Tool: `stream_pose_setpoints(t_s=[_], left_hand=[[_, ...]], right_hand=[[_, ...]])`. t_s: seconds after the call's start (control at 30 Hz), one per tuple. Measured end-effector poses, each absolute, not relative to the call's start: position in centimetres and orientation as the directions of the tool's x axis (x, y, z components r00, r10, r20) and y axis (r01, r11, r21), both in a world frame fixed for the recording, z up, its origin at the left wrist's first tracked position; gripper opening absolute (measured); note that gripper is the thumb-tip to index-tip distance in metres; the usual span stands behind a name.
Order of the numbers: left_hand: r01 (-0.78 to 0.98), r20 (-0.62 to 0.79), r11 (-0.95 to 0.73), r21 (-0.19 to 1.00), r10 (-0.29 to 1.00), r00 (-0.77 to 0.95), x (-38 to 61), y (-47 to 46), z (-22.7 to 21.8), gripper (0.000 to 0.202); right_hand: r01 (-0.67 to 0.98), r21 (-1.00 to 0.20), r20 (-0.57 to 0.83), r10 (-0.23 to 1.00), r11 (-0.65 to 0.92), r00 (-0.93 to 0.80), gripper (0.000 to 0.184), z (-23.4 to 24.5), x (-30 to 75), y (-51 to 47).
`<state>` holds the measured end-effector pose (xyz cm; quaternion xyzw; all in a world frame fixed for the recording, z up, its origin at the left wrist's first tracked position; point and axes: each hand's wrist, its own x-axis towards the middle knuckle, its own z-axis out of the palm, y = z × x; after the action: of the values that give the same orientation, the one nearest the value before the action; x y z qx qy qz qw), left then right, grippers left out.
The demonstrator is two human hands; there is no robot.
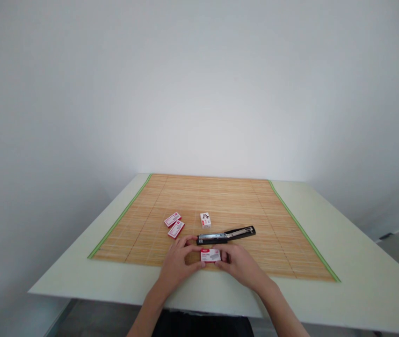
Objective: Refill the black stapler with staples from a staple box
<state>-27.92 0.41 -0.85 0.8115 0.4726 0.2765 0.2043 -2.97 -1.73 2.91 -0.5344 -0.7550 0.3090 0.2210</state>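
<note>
A small red-and-white staple box (210, 255) is between my two hands, close to the mat's front edge. My left hand (179, 263) pinches its left end with thumb and fingers, while my right hand (237, 263) grips the right end. Just beyond the box lies a black stapler (212, 239), its top arm swung open to the right and its metal rail showing. The left index finger reaches near the stapler's left end; whether it touches cannot be made out.
Two more red-and-white boxes (176, 229) lie overlapping to the left of the stapler. Behind it stands a small white box (205, 220) with a dark picture. A bamboo mat (220, 196) with green edges covers the middle of the white table (367, 281). A wall rises behind.
</note>
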Motion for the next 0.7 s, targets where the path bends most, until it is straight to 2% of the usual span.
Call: stream_pose_setpoints(t_s=[0.1,0.2,0.27,0.33,0.4,0.5,0.6,0.7], left_hand=[[0.657,0.26,-0.459,0.598,0.886,0.383,-27.8,0.2,-0.7,0.042],[0.656,0.266,-0.429,0.622,0.903,0.338,-27.5,-0.1,-0.4,0.042],[0.655,0.27,-0.418,0.63,0.908,0.321,-27.4,-0.2,-0.2,0.041],[0.665,0.273,-0.423,0.616,0.906,0.323,-27.2,-0.4,-0.1,0.044],[0.687,0.275,-0.429,0.586,0.903,0.329,-27.0,-0.5,-0.1,0.044],[0.717,0.274,-0.426,0.552,0.904,0.327,-26.9,-0.7,-0.2,0.042],[0.726,0.27,-0.425,0.541,0.905,0.329,-26.8,-0.7,-0.1,0.041],[0.727,0.266,-0.423,0.54,0.906,0.329,-26.7,-0.7,-0.1,0.041]], right_hand=[[0.718,-0.656,0.041,0.961,0.233,-0.274,0.045,3.2,-2.8,-2.1],[0.759,-0.624,0.177,0.98,0.185,-0.093,0.048,4.1,-0.3,-1.7],[0.757,-0.644,0.281,0.954,0.108,0.103,0.049,4.5,2.3,-0.9],[0.686,-0.726,0.288,0.926,0.045,0.244,0.057,4.4,4.8,0.1],[0.538,-0.843,0.141,0.967,0.005,0.211,0.065,3.7,6.5,0.8],[0.298,-0.953,-0.054,0.999,-0.051,-0.001,0.064,2.5,6.6,1.3],[0.23,-0.973,-0.049,0.993,-0.023,-0.11,0.053,2.3,4.8,1.7],[0.324,-0.942,0.052,0.99,0.093,-0.133,0.046,3.3,2.3,2.6]])
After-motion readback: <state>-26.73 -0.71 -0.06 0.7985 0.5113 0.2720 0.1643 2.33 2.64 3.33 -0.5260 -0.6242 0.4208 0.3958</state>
